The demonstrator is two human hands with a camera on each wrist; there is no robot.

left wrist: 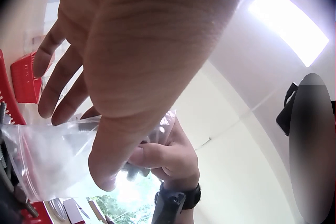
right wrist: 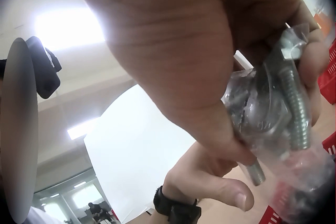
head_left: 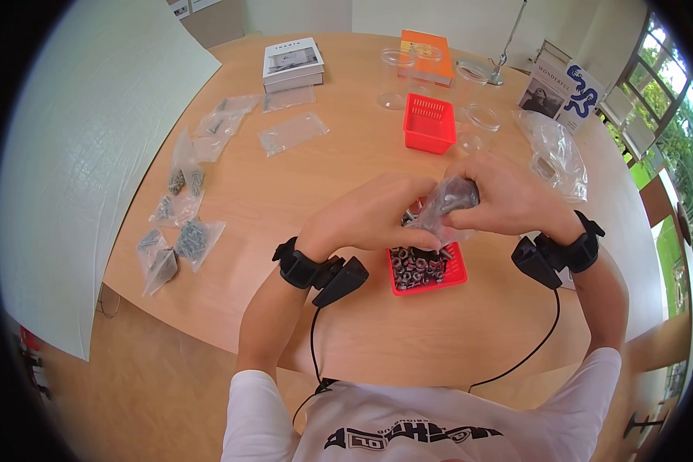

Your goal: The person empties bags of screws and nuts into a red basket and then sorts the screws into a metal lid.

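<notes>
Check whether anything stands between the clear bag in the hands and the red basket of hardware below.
Nothing visible does. The clear bag appears just above the red basket, and in the left wrist view its end lies close to the hardware, with no object between. The second red basket stands farther back.

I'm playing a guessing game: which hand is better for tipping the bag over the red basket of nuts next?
Probably the right hand. It grips the plastic bag at its bulging end, where metal bolts show, above the red basket of nuts. The left hand is nearer the flatter end.
</notes>
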